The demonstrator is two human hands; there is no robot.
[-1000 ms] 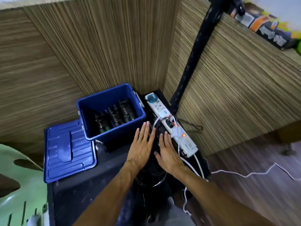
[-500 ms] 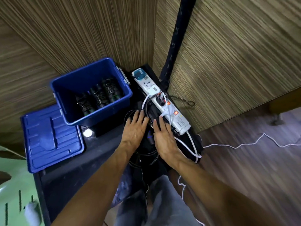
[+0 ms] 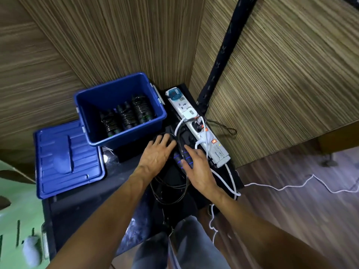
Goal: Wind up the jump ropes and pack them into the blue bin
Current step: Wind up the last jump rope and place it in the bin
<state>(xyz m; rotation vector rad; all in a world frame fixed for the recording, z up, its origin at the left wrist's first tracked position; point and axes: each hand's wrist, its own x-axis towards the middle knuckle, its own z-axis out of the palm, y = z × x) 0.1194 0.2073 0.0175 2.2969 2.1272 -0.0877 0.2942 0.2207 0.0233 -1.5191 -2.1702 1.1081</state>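
The blue bin point(image 3: 128, 139) stands open at the back of the black table, with three wound jump ropes point(image 3: 126, 117) side by side inside. A loose jump rope lies in front of it: its black handles with blue rings point(image 3: 179, 159) lie between my hands, and its thin black cord point(image 3: 171, 193) loops toward the table's near edge. My left hand point(image 3: 157, 155) lies flat on the table just left of the handles, fingers straight. My right hand point(image 3: 199, 168) rests on the handles with index finger and thumb extended along them; the handles' near ends are hidden under it.
The bin's blue lid point(image 3: 66, 156) lies flat to the left. A white power strip point(image 3: 200, 133) with plugs and white cables runs along the table's right edge, close to my right hand. A black pole point(image 3: 219, 61) rises in the wooden corner. A green chair point(image 3: 15, 220) is at far left.
My hands have drawn slightly apart, exposing the blue-ringed handles between them. My right hand has settled onto the handles. The view has shifted.
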